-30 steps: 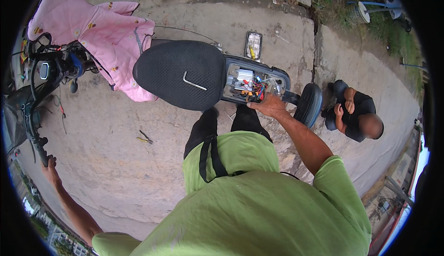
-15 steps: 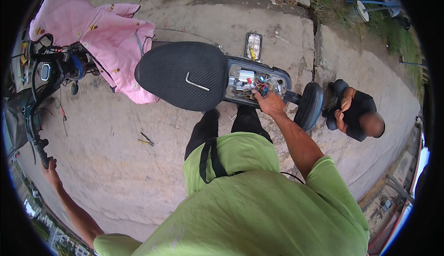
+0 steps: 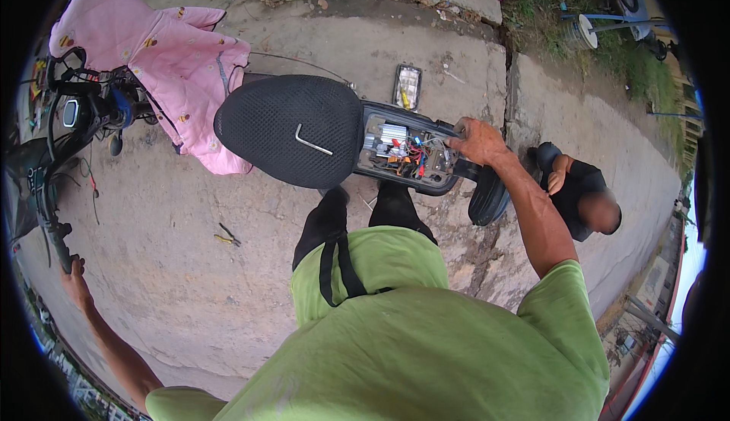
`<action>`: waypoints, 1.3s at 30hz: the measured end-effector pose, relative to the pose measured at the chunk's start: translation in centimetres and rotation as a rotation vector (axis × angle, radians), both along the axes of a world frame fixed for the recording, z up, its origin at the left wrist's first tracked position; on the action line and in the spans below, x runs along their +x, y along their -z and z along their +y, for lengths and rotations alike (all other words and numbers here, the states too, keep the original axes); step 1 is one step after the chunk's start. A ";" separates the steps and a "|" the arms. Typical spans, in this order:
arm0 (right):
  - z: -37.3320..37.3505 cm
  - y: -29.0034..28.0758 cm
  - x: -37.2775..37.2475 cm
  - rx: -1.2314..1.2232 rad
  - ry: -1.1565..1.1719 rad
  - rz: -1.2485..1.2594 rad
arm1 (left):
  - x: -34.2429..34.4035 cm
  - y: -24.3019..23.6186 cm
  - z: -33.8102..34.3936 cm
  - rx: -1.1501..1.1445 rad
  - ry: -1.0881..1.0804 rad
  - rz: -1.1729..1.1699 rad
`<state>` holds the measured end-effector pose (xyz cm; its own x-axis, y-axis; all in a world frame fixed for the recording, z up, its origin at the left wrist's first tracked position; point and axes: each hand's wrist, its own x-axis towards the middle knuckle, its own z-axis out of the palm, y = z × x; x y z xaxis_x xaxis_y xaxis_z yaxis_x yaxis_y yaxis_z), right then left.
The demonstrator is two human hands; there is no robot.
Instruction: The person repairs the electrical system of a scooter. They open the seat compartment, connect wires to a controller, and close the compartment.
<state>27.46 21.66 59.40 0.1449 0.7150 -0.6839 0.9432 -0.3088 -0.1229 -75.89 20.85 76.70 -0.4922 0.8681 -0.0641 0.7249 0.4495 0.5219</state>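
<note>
I stand beside an electric scooter. At the far left my left hand point(image 3: 75, 282) is wrapped round the end of its handlebar grip point(image 3: 59, 244). My right hand point(image 3: 482, 142) grips the rear end of the open compartment frame point(image 3: 414, 184) behind the seat; its fingertips are partly hidden. Inside that compartment are a silver finned controller box point(image 3: 391, 137) and a tangle of coloured wires point(image 3: 411, 156). An L-shaped hex key point(image 3: 312, 144) lies on the black mesh-covered seat point(image 3: 266, 120). The padded backrest point(image 3: 488, 199) is just below my right wrist.
A pink quilted cover point(image 3: 186, 71) drapes over the scooter's front. Yellow-handled pliers point(image 3: 227, 235) lie on the concrete near my feet. Beyond the compartment is a tray point(image 3: 407, 85) with a yellow item. A person in black point(image 3: 585, 189) crouches at the right.
My right hand has come out of the wires and moved right and up to the compartment's rear end. My left hand stays on the grip. The backrest appears lower and tilted differently.
</note>
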 end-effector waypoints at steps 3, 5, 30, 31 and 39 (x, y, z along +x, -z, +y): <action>1.9 0.4 5.6 0.040 0.003 -0.054 | 0.8 0.8 -0.3 0.002 -0.019 0.018; 1.5 1.2 8.5 -0.050 0.165 0.076 | 0.3 0.5 -1.1 -0.026 -0.050 0.070; 3.9 10.0 1.4 -0.111 -0.518 0.573 | 75.7 29.5 -10.8 -0.289 -0.151 -1.109; 3.9 10.3 1.3 -0.028 -0.595 0.575 | 77.2 30.0 -9.7 -0.299 -0.120 -1.097; 3.7 11.6 0.5 -0.193 -0.270 0.810 | 81.1 34.9 -8.7 -0.456 -0.060 -0.963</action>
<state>27.99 25.32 47.78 -0.5955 0.5155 -0.6162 0.6326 -0.1719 -0.7551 5.17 12.11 41.83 -0.1020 0.6399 -0.7616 0.0665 0.7683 0.6366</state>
